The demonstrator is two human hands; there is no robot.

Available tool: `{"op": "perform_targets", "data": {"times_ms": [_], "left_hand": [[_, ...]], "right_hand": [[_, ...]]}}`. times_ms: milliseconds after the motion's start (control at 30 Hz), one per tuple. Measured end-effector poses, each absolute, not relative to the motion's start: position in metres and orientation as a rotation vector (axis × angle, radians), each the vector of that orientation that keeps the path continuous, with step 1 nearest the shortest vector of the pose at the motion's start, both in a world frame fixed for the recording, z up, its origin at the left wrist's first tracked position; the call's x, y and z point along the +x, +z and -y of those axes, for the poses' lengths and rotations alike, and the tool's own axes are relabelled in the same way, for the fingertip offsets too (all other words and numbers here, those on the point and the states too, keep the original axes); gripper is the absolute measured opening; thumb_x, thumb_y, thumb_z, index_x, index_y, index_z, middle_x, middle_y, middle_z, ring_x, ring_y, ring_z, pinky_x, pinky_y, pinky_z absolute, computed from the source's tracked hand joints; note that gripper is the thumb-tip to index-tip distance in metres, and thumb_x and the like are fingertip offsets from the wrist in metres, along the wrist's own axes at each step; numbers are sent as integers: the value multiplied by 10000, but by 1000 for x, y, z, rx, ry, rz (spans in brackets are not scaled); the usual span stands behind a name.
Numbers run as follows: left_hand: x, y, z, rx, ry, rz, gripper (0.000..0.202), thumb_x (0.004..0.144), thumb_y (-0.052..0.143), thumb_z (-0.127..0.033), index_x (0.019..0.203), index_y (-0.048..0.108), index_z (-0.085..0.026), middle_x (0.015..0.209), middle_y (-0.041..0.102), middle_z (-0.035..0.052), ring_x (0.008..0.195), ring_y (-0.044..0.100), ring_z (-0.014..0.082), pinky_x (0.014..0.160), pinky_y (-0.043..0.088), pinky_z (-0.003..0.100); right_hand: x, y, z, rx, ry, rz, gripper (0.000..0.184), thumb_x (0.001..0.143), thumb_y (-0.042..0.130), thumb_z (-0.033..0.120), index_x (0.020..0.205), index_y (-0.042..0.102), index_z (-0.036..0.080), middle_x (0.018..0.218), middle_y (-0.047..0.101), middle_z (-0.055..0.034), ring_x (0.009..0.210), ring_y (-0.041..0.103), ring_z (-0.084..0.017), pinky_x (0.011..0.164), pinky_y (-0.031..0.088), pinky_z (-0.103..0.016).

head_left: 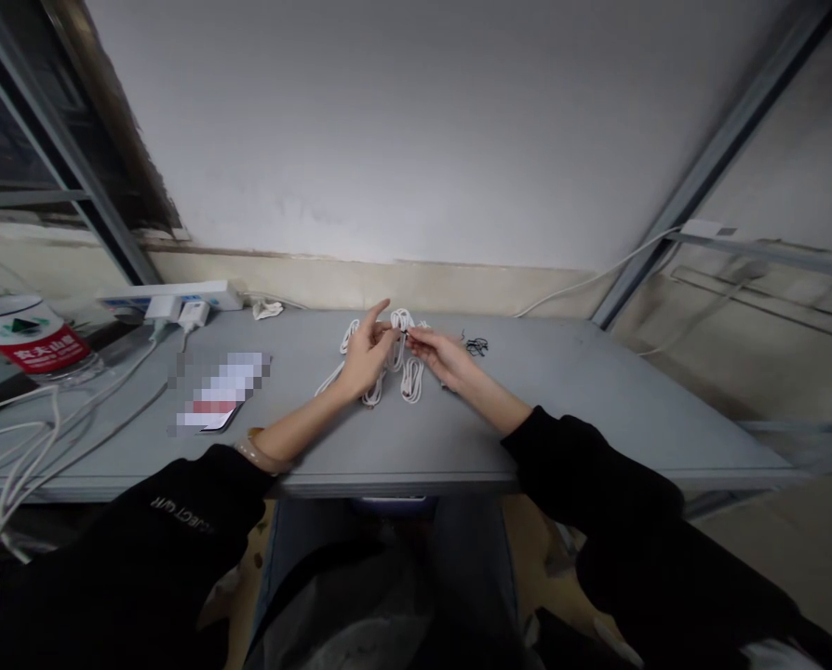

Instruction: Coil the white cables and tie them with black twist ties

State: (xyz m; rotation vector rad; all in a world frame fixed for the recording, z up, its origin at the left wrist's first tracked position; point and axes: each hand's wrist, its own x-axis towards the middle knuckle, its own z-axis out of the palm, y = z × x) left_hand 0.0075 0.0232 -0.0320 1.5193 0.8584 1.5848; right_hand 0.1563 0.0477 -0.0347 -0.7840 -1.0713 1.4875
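Behind, pale wall [422, 140]; nearer, grey tabletop [562, 419] under coiled white cables [411, 381].

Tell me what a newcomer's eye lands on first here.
First, the left hand and right hand meeting at a coiled white cable mid-desk, their exact grip too small to tell. Next, the bold red-and-white container at the desk's far left. Then the phone, its screen pixelated, lying between that container and the hands.

Black sleeves [597, 475], white lettering [181, 515]
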Motion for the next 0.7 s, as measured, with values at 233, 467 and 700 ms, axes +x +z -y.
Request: {"op": "perform_targets", "data": {"times_ms": [233,467,700], "left_hand": [[14,-32,-27,1456,1564,-764,502,758,687,-167,1247,574,-176,1032,698,85,865,645,148,823,506,311],[11,-29,-26,1480,1564,-760,343,706,744,-174,1045,696,-162,1048,733,91,967,681,194,919,525,366],[10,-33,-27,1568,1617,-799,305,752,730,-221,1057,741,-225,1087,745,49,1071,658,220,951,516,377]], "right_hand": [[156,-33,-49,-774,1440,1047,117,698,778,227,683,673,178,688,647,0,684,593,-122,748,511,-300],[156,-35,-50,-807,1427,1074,129,677,797,268,694,698,189,695,660,-12,656,575,-123,696,501,-296],[152,-43,-46,-869,1012,1277,209,698,750,413,730,727,208,675,653,0,659,589,-136,699,474,-305]]}}
